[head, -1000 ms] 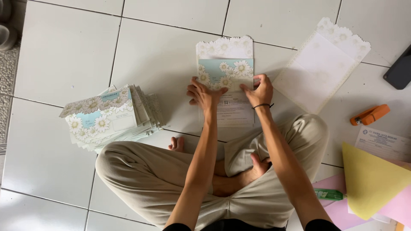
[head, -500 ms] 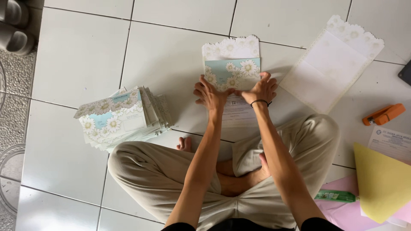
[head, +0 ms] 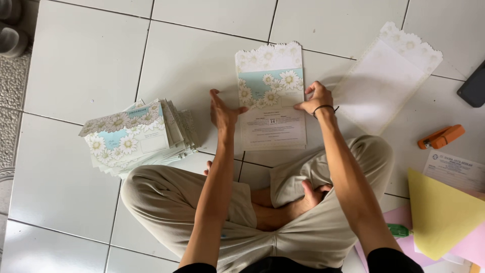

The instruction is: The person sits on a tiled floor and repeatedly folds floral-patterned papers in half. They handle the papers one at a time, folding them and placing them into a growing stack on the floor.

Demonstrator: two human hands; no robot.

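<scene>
A white card (head: 272, 101) with a pale blue band and daisy pattern lies flat on the tiled floor in front of my crossed legs. My left hand (head: 223, 111) stands open at the card's left edge, fingers spread, thumb touching the edge. My right hand (head: 314, 97), with a black band on the wrist, rests its fingertips on the card's right side. A fanned stack of matching daisy cards (head: 135, 136) sits to my left.
A white lace-edged sleeve (head: 386, 76) lies to the right of the card. An orange stapler (head: 441, 136), a printed sheet (head: 454, 169), yellow paper (head: 439, 212), pink paper (head: 399, 217) and a green pen (head: 400, 231) lie at right. A dark phone (head: 474, 87) is at the edge.
Both hands slid apart from the card's middle to its side edges. My left hand opened and lifted its palm. The view shifted slightly.
</scene>
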